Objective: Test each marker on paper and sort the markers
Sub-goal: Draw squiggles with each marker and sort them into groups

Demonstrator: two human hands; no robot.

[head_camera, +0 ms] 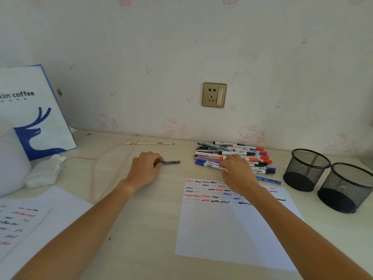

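A pile of markers (234, 156) with red, blue and black caps lies at the back of the desk. My right hand (238, 174) rests on the pile's near edge, fingers closed on a white marker with a blue cap (210, 165). My left hand (145, 168) lies on the desk to the left, its fingertips pinching the end of a dark pen (171, 162) that lies flat. A white test sheet (232, 225) with red, blue and black squiggles along its top lies in front of the pile. A blue pen (269, 180) lies by the sheet's top right corner.
Two black mesh pen cups (307, 170) (345, 188) stand at the right. More scribbled sheets (24, 221) lie at the left front. A white and blue paper bag (32, 112), a small pouch (42, 174), a pink cord (113, 154) and a thin stick (147, 143) sit at the back left.
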